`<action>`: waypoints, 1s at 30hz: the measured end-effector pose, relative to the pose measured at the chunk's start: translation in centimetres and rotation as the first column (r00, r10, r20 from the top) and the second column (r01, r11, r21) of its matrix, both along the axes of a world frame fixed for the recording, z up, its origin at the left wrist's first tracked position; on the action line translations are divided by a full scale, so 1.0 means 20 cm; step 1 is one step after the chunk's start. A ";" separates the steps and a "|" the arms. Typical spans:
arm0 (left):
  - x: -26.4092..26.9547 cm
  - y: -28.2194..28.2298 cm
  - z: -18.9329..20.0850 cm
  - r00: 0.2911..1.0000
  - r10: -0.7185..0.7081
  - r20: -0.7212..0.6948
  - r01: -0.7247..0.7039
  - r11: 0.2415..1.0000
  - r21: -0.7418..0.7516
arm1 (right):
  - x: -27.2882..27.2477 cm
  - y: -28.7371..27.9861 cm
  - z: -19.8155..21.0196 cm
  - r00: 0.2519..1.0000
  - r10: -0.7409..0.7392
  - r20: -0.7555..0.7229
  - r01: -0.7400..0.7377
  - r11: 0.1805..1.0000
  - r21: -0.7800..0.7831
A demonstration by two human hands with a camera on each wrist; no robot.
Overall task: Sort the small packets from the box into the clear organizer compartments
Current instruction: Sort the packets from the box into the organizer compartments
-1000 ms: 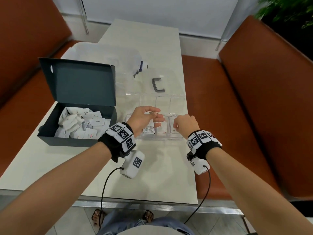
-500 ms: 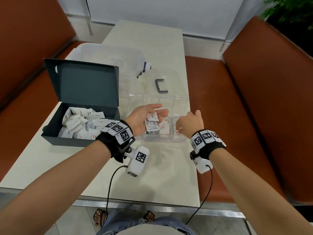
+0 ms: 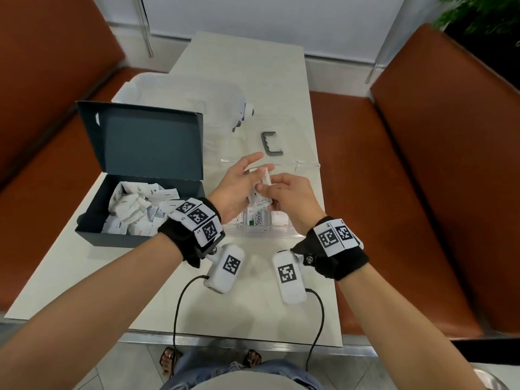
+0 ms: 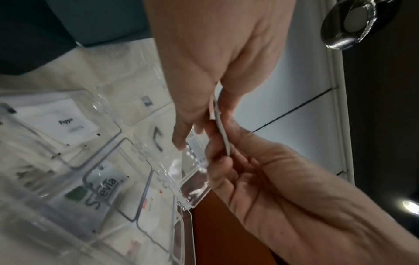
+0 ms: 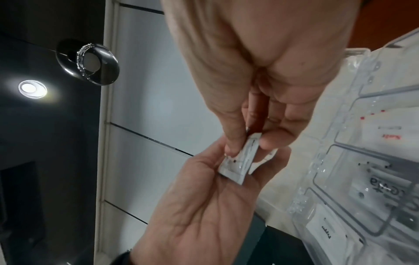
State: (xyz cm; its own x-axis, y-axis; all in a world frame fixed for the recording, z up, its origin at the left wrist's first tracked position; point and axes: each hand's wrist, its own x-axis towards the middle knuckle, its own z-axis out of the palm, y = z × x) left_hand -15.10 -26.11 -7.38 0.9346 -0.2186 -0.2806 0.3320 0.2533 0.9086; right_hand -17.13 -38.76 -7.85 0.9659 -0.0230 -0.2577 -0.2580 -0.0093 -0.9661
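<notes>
White table point(image 3: 261, 88), orange benches point(image 3: 416, 192) alongside

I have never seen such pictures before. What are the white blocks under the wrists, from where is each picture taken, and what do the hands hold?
No machine here: a person works with bare hands. The white blocks are wrist cameras; the third camera sits on the head. On the pale table stand a dark open cardboard box full of small white packets and a clear plastic organizer with some packets already inside. The left hand, palm open, carries a few packets. The right hand pinches one of them, which the right wrist view shows best.
</notes>
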 end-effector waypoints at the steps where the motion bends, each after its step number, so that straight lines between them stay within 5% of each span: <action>1: 0.01 0.03 0.00 0.999 0.009 -0.041 -0.011 1.000 -0.030 | 0.01 0.01 0.00 1.000 -0.029 0.012 0.029 1.000 0.008; 5: -0.01 0.16 -0.04 0.995 -0.083 -0.051 0.087 0.992 0.087 | 0.05 0.05 0.01 0.999 -0.048 0.007 0.048 0.999 -0.021; 10: 0.01 0.30 -0.06 1.000 0.027 0.002 -0.027 0.983 0.182 | 0.09 0.12 0.02 0.991 0.133 -0.017 -0.134 0.968 -0.213; 18: 0.04 0.50 -0.10 0.997 0.078 0.023 -0.081 0.962 0.262 | 0.17 0.22 -0.05 0.999 -0.014 -0.053 0.000 0.970 -0.242; 30: 0.01 0.66 -0.16 0.998 0.062 -0.015 -0.056 0.964 0.259 | 0.15 0.40 -0.29 0.994 0.106 -0.012 -0.076 0.620 -0.781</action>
State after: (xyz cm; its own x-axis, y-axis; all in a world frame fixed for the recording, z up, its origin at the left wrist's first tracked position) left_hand -14.82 -12.96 -10.60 0.9363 -0.0804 -0.3420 0.3453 0.0314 0.9380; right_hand -14.06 -30.72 -13.74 0.9815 -0.1121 -0.1549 -0.1832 -0.7842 -0.5929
